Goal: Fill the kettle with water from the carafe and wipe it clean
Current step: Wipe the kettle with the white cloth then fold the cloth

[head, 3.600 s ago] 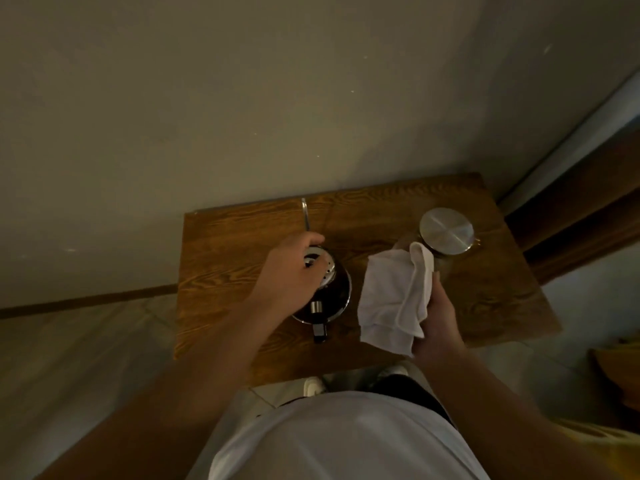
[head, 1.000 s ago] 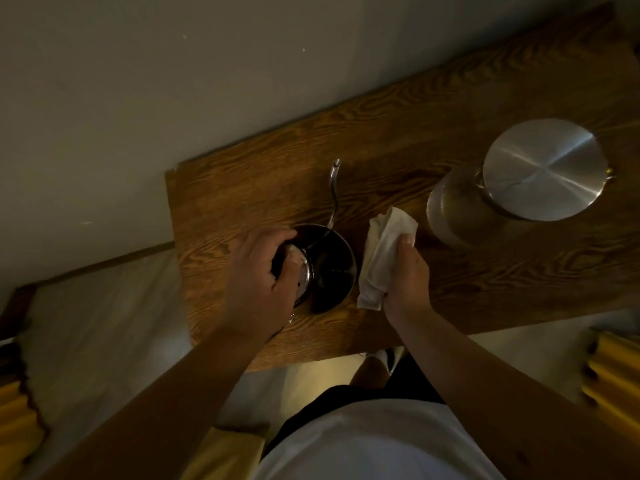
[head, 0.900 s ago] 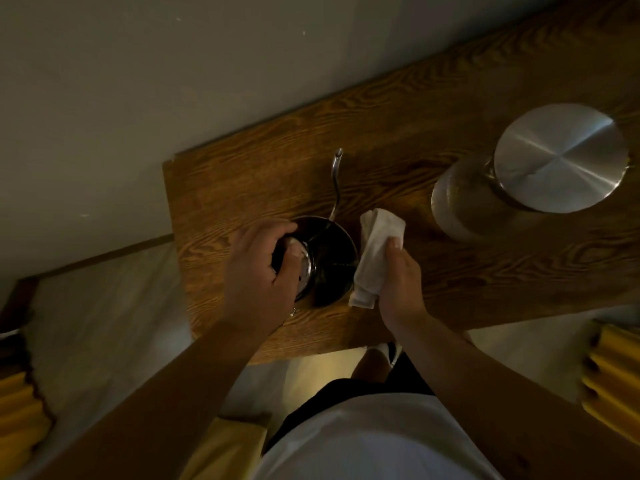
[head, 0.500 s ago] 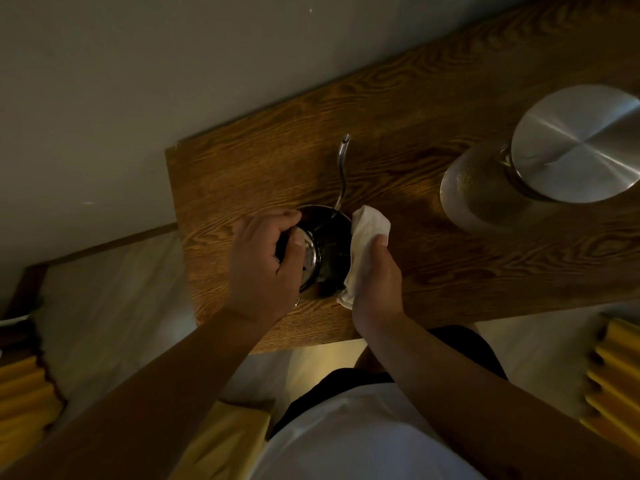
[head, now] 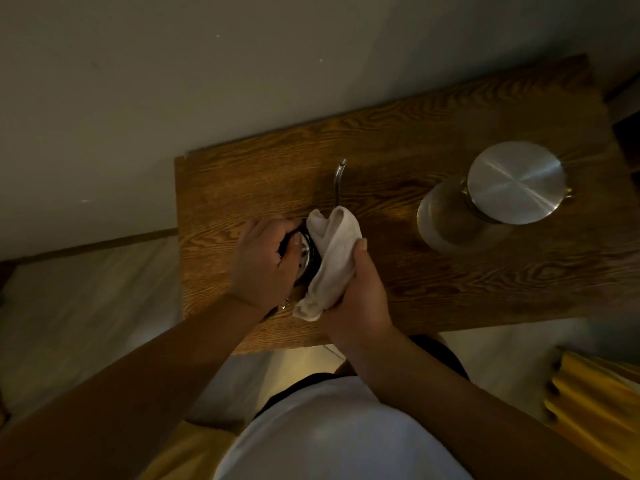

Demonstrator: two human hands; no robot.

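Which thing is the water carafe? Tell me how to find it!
Look at the wooden table against the wall, then go to its right end, away from the two hands. The carafe stands there alone: a clear glass jug with a round, shiny metal lid. The kettle is dark, with a thin curved spout, and a white cloth covers it.

White shirt (head: 332, 434) (bare forearms)

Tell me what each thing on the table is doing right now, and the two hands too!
Kettle: upright on the table, mostly hidden by hands and cloth.
Kettle spout: pointing toward the wall.
Cloth: bunched, pressed against the kettle.
Carafe: upright, metal lid on.
Left hand: gripping the kettle.
Right hand: gripping the cloth.
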